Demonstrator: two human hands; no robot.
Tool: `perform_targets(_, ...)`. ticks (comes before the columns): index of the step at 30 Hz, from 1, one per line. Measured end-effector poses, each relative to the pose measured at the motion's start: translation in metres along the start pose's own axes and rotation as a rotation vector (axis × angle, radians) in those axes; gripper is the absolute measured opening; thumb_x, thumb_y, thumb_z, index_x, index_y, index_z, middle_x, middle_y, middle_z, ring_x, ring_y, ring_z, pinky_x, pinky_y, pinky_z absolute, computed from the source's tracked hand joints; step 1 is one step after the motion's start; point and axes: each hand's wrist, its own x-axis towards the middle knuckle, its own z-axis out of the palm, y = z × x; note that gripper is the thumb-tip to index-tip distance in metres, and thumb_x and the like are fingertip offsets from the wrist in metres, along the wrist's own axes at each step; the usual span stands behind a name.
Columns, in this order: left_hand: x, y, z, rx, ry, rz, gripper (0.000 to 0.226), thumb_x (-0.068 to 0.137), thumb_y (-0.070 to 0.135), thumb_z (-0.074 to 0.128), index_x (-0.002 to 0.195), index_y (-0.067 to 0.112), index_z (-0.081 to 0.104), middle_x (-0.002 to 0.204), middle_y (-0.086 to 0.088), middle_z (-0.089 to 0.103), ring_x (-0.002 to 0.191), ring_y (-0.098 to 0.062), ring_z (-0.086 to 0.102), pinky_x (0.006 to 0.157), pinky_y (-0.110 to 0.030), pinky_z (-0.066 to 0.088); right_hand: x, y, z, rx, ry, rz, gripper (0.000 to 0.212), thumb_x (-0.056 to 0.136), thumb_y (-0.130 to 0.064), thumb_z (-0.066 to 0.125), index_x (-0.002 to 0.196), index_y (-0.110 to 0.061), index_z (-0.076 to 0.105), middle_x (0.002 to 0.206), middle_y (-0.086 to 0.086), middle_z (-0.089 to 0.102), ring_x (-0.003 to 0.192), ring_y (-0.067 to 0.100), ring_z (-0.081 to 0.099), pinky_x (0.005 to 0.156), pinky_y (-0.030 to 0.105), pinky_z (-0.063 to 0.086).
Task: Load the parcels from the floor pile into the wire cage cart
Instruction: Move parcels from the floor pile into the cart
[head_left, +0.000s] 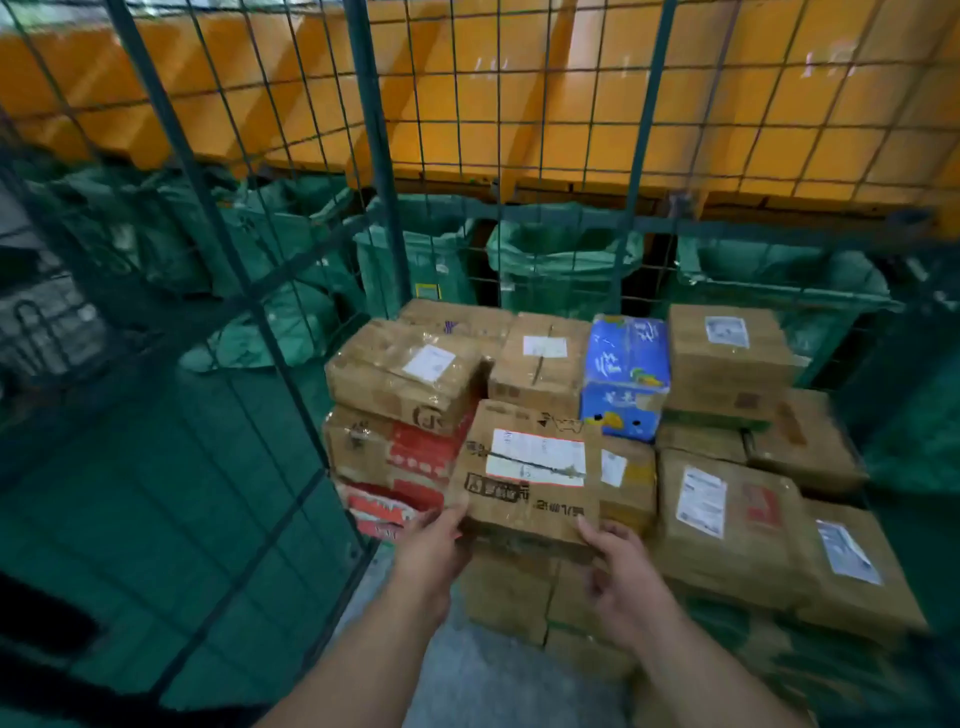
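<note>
Setting a cardboard parcel (524, 467) onto the stacked boxes (405, 374) inside the wire cage cart (363, 156) looks to be the step in hand; next it likely needs pushing forward until it sits level, then releasing. Both forearms reach forward. The left hand (434, 540) grips the parcel's near left corner, fingers underneath; the right hand (623, 577) sets its thumb on the near edge, fingers curled below, grip unclear

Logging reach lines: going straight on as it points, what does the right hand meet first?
The right hand would meet the labelled parcel at once; its fingertips seem to touch the near edge.
</note>
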Motion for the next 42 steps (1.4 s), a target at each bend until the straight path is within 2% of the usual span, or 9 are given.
perform_targets(8,0.144,0.148,-0.058,0.594,0.04,0.166,0.03,0.095,0.041,0.069,0.117,0.021,0.063,0.107,0.001,0.067,0.095,-0.018,0.064,0.075,-0.031,0.049,0.109,-0.024,0.149,0.116,0.12,-0.041,0.08,0.066,-0.034,0.092,0.133,-0.009,0.058,0.114,0.016,0.075,0.095,0.034,0.063,0.064,0.034,0.045)
perform_targets(12,0.222,0.191,-0.058,1.024,0.05,0.267,0.057,0.087,0.055,0.07,0.135,0.029,0.053,0.128,-0.002,0.061,0.106,-0.02,0.064,0.09,-0.038,0.057,0.156,-0.042,0.21,0.107,0.179,-0.103,0.047,0.089,-0.023,0.08,0.128,-0.009,0.058,0.112,0.012,0.075,0.076,0.02,0.066,0.056,0.03,0.042)
perform_targets(15,0.268,0.219,-0.047,1.352,0.096,0.35,0.079,0.087,0.067,0.059,0.154,0.039,0.029,0.159,-0.01,0.034,0.145,-0.037,0.034,0.118,-0.051,0.033,0.191,-0.062,0.249,0.07,0.224,-0.174,0.048,0.087,-0.025,0.082,0.125,-0.02,0.054,0.108,0.007,0.074,0.088,0.024,0.071,0.067,0.042,0.053)
perform_targets(18,0.306,0.24,-0.042,1.465,0.129,0.306,0.094,0.084,0.075,0.054,0.159,0.048,0.004,0.17,-0.016,0.002,0.156,-0.041,0.0,0.126,-0.054,0.007,0.235,-0.081,0.275,0.024,0.222,-0.22,0.051,0.083,-0.03,0.086,0.123,-0.021,0.056,0.104,0.005,0.076,0.066,0.015,0.066,0.053,0.029,0.046)
perform_targets(23,0.347,0.225,-0.049,1.554,0.163,0.171,0.101,0.083,0.072,0.063,0.161,0.041,0.008,0.168,-0.017,-0.017,0.155,-0.04,-0.012,0.115,-0.06,0.034,0.311,-0.106,0.315,-0.008,0.168,-0.224,0.041,0.086,-0.03,0.083,0.118,-0.023,0.059,0.104,0.001,0.077,0.072,0.011,0.076,0.054,0.022,0.055)
perform_targets(27,0.359,0.225,-0.036,1.635,0.204,0.144,0.102,0.079,0.073,0.067,0.16,0.035,0.018,0.168,-0.021,-0.006,0.154,-0.044,0.0,0.114,-0.057,0.035,0.366,-0.11,0.336,-0.029,0.149,-0.228,0.057,0.078,-0.04,0.087,0.123,-0.023,0.055,0.109,0.005,0.075,0.089,0.022,0.076,0.073,0.036,0.063)
perform_targets(31,0.362,0.229,-0.024,1.725,0.187,0.08,0.107,0.084,0.069,0.065,0.163,0.028,0.007,0.167,-0.026,-0.008,0.154,-0.046,-0.002,0.116,-0.054,0.035,0.411,-0.114,0.358,-0.056,0.214,-0.291,0.037,0.083,-0.034,0.085,0.106,-0.025,0.057,0.098,-0.003,0.067,0.091,0.017,0.069,0.086,0.034,0.06)
perform_targets(37,0.372,0.217,-0.038,1.725,0.176,0.085,0.104,0.089,0.066,0.062,0.162,0.028,-0.002,0.164,-0.025,-0.02,0.153,-0.047,-0.013,0.111,-0.056,0.042,0.44,-0.107,0.404,-0.567,0.253,-0.259,0.03,0.096,-0.047,0.066,0.107,-0.019,0.064,0.109,-0.001,0.068,0.102,0.026,0.065,0.097,0.037,0.054)
perform_targets(42,0.373,0.219,-0.038,1.764,0.142,0.074,0.106,0.09,0.067,0.059,0.161,0.027,-0.009,0.162,-0.027,-0.023,0.152,-0.048,-0.016,0.106,-0.053,0.047,0.443,-0.112,0.402,-1.108,0.195,-0.07,0.045,0.109,-0.047,0.036,0.138,-0.016,0.051,0.112,0.009,0.059,0.096,0.021,0.057,0.076,0.027,0.043)
